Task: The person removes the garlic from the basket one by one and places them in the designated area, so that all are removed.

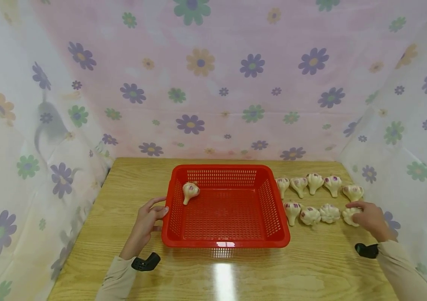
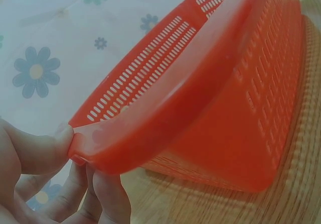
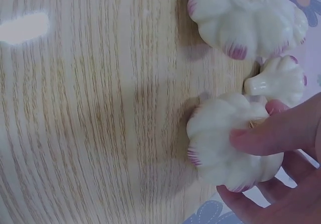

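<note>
A red plastic basket [image 1: 225,244] with slotted walls sits mid-table. My left hand [image 1: 146,221] pinches its left rim, thumb on top and fingers beneath, as the left wrist view shows. One garlic bulb [image 1: 190,191] lies inside, near the back left corner. At the far right my right hand [image 1: 372,219] grips another garlic bulb [image 3: 225,143], thumb across its top and fingers round its side. That bulb is the rightmost of the front row. Close by in the right wrist view are a large garlic bulb [image 3: 246,18] and one lying on its side [image 3: 278,81].
Two rows of white garlic bulbs with purple marks, such as this back-row bulb [image 1: 315,182], run right of the basket. The wooden table [image 1: 123,184] is walled by flowered cloth [image 1: 221,83] at the back and both sides.
</note>
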The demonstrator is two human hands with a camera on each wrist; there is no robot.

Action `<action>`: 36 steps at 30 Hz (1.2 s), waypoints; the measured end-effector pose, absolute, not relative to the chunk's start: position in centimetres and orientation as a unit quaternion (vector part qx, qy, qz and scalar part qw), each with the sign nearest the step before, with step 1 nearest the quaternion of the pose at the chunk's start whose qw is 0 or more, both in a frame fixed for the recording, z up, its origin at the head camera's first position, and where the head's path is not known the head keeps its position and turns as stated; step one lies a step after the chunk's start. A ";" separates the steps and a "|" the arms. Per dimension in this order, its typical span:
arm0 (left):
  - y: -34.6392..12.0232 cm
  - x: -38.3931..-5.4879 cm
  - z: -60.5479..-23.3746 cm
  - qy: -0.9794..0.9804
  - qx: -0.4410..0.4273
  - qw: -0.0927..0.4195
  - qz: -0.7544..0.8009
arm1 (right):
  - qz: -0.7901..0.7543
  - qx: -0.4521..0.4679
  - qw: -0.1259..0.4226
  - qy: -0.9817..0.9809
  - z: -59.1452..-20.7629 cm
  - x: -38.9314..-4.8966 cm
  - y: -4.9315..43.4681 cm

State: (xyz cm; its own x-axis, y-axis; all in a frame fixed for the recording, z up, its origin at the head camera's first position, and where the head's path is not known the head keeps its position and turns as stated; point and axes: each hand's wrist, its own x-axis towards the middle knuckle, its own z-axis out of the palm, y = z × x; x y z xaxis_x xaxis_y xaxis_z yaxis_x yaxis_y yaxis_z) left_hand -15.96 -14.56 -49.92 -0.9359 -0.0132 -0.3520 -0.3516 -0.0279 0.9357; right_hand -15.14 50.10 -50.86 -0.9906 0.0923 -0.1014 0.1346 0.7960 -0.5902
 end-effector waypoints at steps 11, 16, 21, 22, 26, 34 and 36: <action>-14.4 -15.8 -49.9 0.690 -0.128 0.117 0.702 | -0.258 0.051 -0.042 0.964 -51.5 -15.0 49.8; -14.4 -15.8 -50.0 0.691 -0.129 0.114 0.702 | -0.252 0.044 -0.050 0.965 -51.6 -14.9 49.8; -14.5 -15.7 -50.1 0.690 -0.127 0.108 0.704 | -0.248 0.040 -0.052 0.966 -51.5 -15.0 49.8; -14.5 -15.7 -50.1 0.690 -0.127 0.108 0.704 | -0.249 0.041 -0.052 0.966 -51.4 -15.0 49.8; -14.5 -15.6 -50.2 0.688 -0.126 0.107 0.706 | -0.259 0.036 -0.056 0.964 -51.0 -15.0 49.6; -14.6 -15.7 -50.2 0.683 -0.127 0.104 0.711 | -0.271 0.039 -0.052 0.960 -49.8 -15.1 49.0; -14.6 -15.6 -50.2 0.682 -0.127 0.104 0.712 | -0.275 0.038 -0.049 0.959 -49.3 -15.2 48.7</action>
State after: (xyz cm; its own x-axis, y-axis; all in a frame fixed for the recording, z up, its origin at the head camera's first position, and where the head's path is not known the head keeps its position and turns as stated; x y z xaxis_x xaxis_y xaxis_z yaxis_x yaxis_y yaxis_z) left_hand -15.64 -14.61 -50.23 -0.9460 -0.0250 -0.3232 -0.3218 -0.0468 0.9456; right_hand -15.25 48.72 -49.35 -0.9922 0.1010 0.0735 0.0467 0.8456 -0.5318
